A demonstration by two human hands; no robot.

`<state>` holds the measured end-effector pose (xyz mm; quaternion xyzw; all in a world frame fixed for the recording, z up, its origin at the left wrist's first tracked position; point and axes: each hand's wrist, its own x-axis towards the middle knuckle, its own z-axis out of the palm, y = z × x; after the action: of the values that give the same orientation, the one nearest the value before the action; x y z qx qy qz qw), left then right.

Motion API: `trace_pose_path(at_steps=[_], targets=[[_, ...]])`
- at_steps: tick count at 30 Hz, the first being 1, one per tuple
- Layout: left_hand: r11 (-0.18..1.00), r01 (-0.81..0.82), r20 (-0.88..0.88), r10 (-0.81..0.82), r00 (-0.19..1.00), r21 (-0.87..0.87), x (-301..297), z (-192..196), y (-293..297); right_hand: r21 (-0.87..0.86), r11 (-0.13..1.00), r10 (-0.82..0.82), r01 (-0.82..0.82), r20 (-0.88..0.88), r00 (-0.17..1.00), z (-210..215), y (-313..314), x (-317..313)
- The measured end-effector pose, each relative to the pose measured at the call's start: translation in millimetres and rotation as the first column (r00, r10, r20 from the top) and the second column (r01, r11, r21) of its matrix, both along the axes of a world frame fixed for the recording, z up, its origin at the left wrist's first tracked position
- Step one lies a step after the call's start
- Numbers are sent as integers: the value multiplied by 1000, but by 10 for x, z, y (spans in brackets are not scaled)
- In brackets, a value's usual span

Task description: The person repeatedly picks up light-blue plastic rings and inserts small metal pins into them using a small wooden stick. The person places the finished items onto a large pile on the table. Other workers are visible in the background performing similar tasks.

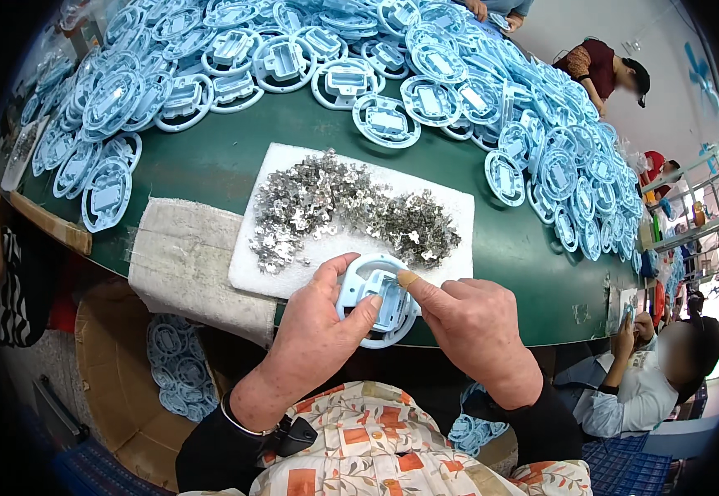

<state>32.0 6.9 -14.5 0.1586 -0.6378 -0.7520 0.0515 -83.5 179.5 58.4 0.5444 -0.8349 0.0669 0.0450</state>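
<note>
Hands meet at table edge: your left hand [314,326] grips a blue ring housing [376,299], right hand [473,324] pinches closed w/ fingertip pressing its centre; metal clips [351,211] piled high on white pad [450,207], so lots seemingly left.

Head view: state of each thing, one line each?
Left hand: gripping the blue ring part, thumb on its rim.
Right hand: index fingertip pressed onto the part.
Blue ring part: held over the table edge.
Metal clips: loose heap on the white pad.
White pad: flat on the green table.
Blue parts pile: heaped along the far side.
Cardboard box: open, blue parts inside.
</note>
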Motion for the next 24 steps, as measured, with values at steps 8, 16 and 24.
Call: trace_pose_path(at_steps=[8,16,24], targets=[[999,-4,2,5,1000,-47,2,-45,3,152,987,-58,45,85,995,112,-75,5],[990,0,0,0,1000,-139,1,33,-8,299,954,-65,28,117,991,255,-193,-12],[968,-34,-28,28,999,-251,1,80,-22,522,811,237,-263,117,964,591,-655,-129]])
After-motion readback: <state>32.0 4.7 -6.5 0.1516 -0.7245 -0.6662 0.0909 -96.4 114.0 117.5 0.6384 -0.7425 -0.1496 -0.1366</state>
